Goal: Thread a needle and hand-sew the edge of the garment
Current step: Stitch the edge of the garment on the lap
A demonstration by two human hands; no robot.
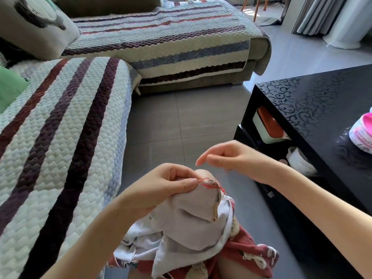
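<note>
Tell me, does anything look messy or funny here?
The red thread lies in loose, tangled-looking loops on the edge of the garment, right where the left hand pinches it, not in neat stitches.

Head view, looking down over the lap. Left hand pinches the edge of the pale garment between thumb and forefinger, beside a run of red thread stitched along that edge; right hand raised just above and to the right, fingers loosely curled, grasp not discernible; garment bunched over the knee on red patterned clothing; striped quilted sofa at left; black bench at right, bearing a pink-and-white object; grey tiled floor between.
</note>
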